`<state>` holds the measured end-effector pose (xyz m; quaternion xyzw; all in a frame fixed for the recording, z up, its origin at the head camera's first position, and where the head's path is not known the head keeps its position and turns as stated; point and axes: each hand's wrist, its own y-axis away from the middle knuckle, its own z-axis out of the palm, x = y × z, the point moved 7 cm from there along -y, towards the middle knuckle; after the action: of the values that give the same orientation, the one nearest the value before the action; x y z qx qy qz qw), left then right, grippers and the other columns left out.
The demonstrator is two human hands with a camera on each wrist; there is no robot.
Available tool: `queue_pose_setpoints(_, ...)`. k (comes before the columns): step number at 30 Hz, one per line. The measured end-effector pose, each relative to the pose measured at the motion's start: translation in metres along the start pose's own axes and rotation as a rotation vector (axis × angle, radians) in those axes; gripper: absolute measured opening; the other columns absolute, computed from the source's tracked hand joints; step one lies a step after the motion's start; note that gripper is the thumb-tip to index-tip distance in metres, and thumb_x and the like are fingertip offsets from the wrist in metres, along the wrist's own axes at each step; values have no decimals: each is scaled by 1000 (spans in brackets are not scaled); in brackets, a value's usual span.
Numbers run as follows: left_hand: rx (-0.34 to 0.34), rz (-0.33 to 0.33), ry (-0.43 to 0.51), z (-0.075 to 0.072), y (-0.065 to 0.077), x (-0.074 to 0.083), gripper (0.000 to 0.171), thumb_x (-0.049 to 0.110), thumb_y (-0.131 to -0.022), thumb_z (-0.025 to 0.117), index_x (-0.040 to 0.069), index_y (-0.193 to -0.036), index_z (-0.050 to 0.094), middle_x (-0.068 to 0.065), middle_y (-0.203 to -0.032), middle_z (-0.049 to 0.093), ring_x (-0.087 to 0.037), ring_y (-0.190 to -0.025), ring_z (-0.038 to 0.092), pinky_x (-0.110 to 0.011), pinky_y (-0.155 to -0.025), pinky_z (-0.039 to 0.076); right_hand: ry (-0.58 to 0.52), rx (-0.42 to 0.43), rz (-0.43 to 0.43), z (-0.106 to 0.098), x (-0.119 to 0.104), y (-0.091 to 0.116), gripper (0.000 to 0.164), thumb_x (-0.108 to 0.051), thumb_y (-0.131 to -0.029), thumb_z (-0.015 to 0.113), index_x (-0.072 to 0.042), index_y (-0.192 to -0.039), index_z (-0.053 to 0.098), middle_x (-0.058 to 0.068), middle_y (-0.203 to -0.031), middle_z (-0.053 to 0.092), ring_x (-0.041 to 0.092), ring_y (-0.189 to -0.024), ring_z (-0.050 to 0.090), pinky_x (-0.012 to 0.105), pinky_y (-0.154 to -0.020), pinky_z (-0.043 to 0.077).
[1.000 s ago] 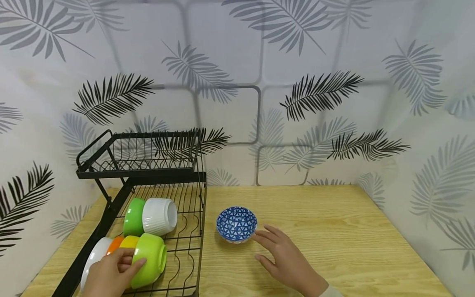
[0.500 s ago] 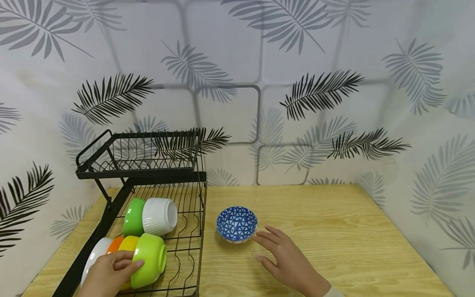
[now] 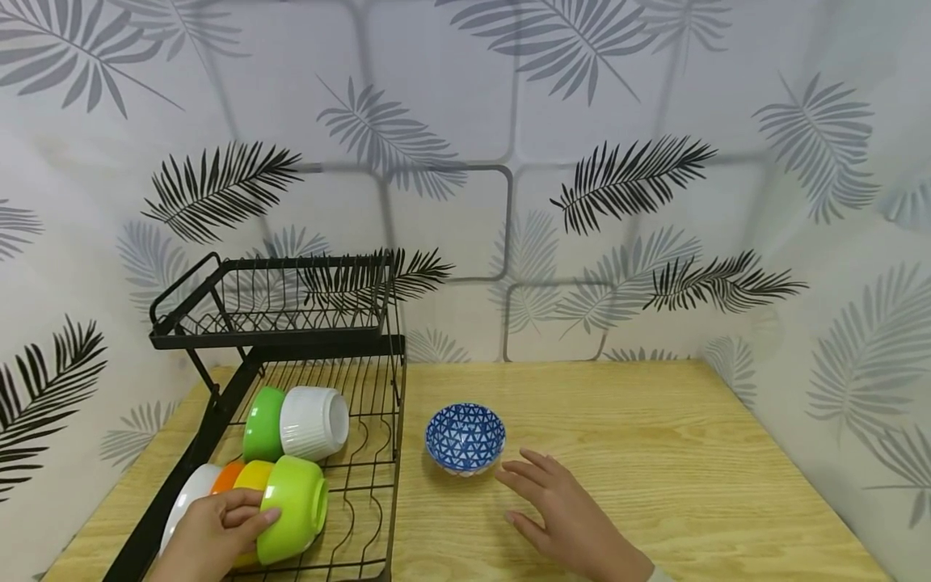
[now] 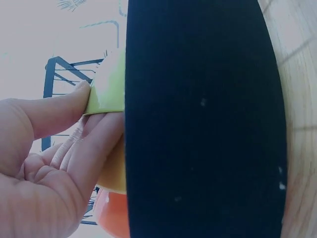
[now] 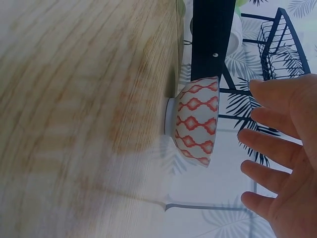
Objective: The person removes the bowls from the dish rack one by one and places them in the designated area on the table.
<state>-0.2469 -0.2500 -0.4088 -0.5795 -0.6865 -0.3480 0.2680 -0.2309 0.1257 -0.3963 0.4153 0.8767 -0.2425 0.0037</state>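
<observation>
In the head view my left hand [image 3: 207,533] pinches the rim of a lime-green bowl [image 3: 294,509], thumb outside and fingers inside. That bowl stands on its side at the right end of a row in the black dish rack [image 3: 396,485], beside a yellow bowl [image 3: 253,477], an orange bowl [image 3: 227,478] and a white bowl [image 3: 191,493]. My right hand [image 3: 563,517] hovers with spread fingers just right of a small bowl [image 3: 465,438], blue and white inside, upright on the table. The right wrist view shows red patterns on this bowl's outside [image 5: 198,121]; the fingers are apart from it.
Behind the row, a green bowl [image 3: 263,424] and a white ribbed cup [image 3: 313,424] lie sideways in the rack. An upper wire shelf [image 3: 272,331] overhangs the rack's back. The wooden table [image 3: 655,453] extends right, and a leaf-patterned wall covering [image 3: 465,202] rises behind.
The left hand has shifted slightly, its thumb drawing back a little toward the lime-green bowl's rim. The right hand has moved marginally right and down. The bowls stay in place.
</observation>
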Motion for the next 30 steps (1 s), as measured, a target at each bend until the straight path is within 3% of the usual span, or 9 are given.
queue_pose_setpoints(6,8,-26,89,3,-2,-3,50,24,-88,71,-15,-115,56,-12,-90,71,-16,-80,65,-28,-65,58,-1,-39,15,3,3,1,42,-24,-89,69,-8,-126,62,9,-130,60,35,-128,47,57,-101,41)
queue_pose_setpoints(14,11,-54,171,5,-1,-5,46,18,-89,69,-17,-116,54,-9,-86,71,-16,-78,66,-31,-65,59,21,-21,-25,5,3,2,42,-24,-87,71,-8,-124,63,8,-128,61,34,-126,49,53,-100,45)
queue_pose_setpoints(22,-20,-97,253,8,1,-4,49,18,-90,69,-17,-119,52,-11,-89,72,-19,-81,68,-36,-69,60,-6,-75,11,6,3,2,41,-26,-89,68,-11,-127,61,7,-130,59,33,-128,46,53,-102,43)
queue_pose_setpoints(30,-42,-88,303,11,4,3,48,17,-90,68,-16,-121,51,-12,-93,71,-21,-83,68,-39,-72,60,-1,-59,-4,7,4,2,41,-26,-89,69,-10,-126,62,6,-129,60,34,-128,47,53,-102,43)
